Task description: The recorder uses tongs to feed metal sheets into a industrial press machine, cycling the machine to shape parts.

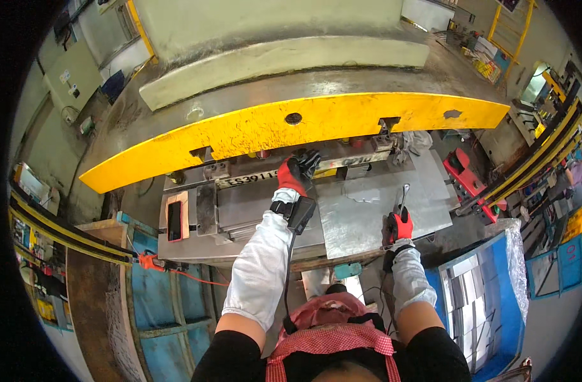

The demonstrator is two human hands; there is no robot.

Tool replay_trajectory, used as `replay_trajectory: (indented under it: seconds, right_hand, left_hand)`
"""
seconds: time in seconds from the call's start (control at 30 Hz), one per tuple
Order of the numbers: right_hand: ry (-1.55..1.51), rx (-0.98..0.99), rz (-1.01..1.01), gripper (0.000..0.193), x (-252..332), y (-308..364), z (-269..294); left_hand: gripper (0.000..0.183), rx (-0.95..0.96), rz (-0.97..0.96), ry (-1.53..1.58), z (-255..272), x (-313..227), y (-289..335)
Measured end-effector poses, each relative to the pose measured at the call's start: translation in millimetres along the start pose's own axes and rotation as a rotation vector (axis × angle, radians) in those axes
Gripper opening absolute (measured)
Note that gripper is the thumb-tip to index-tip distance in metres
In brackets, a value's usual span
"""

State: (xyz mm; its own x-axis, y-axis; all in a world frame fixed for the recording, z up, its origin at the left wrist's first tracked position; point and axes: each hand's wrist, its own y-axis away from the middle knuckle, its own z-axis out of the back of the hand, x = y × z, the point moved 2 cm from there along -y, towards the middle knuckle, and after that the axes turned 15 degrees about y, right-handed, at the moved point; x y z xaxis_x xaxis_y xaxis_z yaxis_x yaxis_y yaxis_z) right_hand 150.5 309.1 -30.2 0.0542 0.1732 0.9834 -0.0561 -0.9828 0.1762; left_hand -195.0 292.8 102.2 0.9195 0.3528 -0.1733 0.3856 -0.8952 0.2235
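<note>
My left hand (295, 173), in a red and black glove, reaches to the long metal die bar (252, 175) below the yellow press beam (291, 121). Its dark fingertips are bent together at the bar's edge, and whatever they may hold is hidden. A flat grey metal sheet (361, 219) lies to the right of that hand. Over the sheet's right part, my right hand (400, 227), gloved alike, is closed round a wrench (403, 196) whose ring end points away from me. White sleeves cover both forearms, and a small dark device is strapped at my left wrist.
A phone (175, 221) lies on the bench's left end beside a steel block (207, 209). Stacked metal strips (243, 213) sit left of my left arm. A blue bin (495, 299) with metal pieces stands at right, near a red stand (464, 178). A grey rag (418, 141) hangs by the die.
</note>
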Motion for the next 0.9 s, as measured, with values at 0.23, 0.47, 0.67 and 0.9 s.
replay_trajectory:
  seconds: [0.23, 0.47, 0.67, 0.9]
  right_hand:
    - [0.122, -0.043, 0.082, 0.041, -15, -9, 10]
    - [-0.076, 0.051, -0.097, 0.029, 8, 11, -6]
    - [-0.008, 0.08, 0.019, 0.034, -5, -1, -1]
    - [0.13, 0.415, 0.229, 0.053, 74, 17, -33]
  left_hand:
    - [0.029, 0.148, -0.029, 0.067, 9, 2, -3]
    - [0.028, 0.007, 0.023, 0.067, 6, -2, -7]
    - [0.023, 0.019, -0.001, 0.101, 10, -2, -5]
    - [0.028, -0.035, 0.005, 0.043, -1, -3, 0]
